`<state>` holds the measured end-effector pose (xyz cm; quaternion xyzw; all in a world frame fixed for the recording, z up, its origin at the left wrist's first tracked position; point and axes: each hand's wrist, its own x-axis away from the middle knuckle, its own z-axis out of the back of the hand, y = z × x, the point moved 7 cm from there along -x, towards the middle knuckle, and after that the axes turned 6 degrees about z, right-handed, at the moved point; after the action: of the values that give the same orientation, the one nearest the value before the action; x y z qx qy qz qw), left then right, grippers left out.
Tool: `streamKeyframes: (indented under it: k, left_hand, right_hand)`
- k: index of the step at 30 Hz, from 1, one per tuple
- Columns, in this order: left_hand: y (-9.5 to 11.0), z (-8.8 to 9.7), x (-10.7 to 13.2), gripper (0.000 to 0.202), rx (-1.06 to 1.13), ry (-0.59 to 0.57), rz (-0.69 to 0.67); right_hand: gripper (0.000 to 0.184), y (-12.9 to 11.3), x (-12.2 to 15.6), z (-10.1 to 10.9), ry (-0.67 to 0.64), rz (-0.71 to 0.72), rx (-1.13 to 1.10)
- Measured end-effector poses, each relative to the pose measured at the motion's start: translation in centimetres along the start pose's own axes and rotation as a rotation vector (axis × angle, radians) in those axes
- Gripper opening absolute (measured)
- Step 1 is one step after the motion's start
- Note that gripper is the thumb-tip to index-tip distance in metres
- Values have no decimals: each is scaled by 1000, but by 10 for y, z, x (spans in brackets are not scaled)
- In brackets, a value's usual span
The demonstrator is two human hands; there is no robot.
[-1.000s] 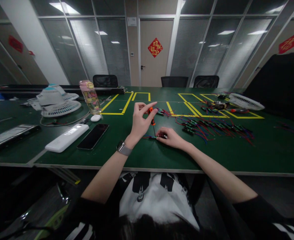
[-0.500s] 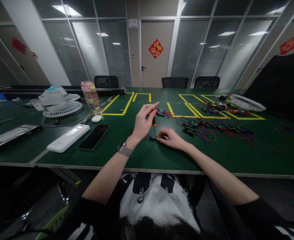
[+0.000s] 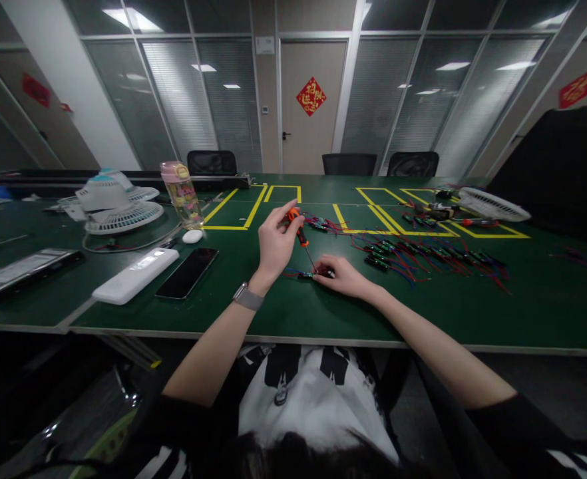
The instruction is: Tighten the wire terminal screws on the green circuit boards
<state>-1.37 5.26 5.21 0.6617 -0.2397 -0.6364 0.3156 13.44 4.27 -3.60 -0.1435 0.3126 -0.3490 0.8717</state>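
Lying on the green tabletop (image 3: 323, 319) before the person, a small circuit board (image 3: 305, 275) trails red and blue wires to the left; the right hand (image 3: 341, 274) holds its right end, thumb and bent fingertips closed together and hiding that end. The left hand (image 3: 277, 241) grips a screwdriver (image 3: 301, 237) by its orange-and-black handle, thumb against fingers. The tool tilts, handle leaning left, its shaft running down to the board by the right fingertips; whether the tip touches is too small to tell.

Just beyond the left fingertips sits a small wired cluster (image 3: 321, 224), and a long heap of wired boards (image 3: 436, 253) spreads to the right of the right hand, close to it. Left of the left forearm lie a dark-screened phone (image 3: 188, 273), a white oblong device (image 3: 136, 276) and a small white case (image 3: 192, 236), with a pink-lidded bottle (image 3: 182, 196) and a white fan (image 3: 124, 216) behind. Yellow tape (image 3: 223, 227) outlines boxes farther back.

On the door (image 3: 303, 60), a red diamond (image 3: 311, 97) bears gold characters, 招 and 进 among them; a red sheet (image 3: 578, 88) at far right reads 福. The bottle's print is too small to read.
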Motion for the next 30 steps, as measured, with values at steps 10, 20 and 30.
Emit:
streamKeyframes:
  k: [10,20,30]
  left_hand:
    - [4,-2,3,31,-67,-21,-23]
    - [3,-2,3,30,-59,-26,-27]
    - [13,-13,6,30,-151,-191,-140]
  right_hand:
    - [6,1,0,-1,0,8,-4]
    - [7,1,0,0,5,10,-13]
    - [7,0,0,-1,1,26,8]
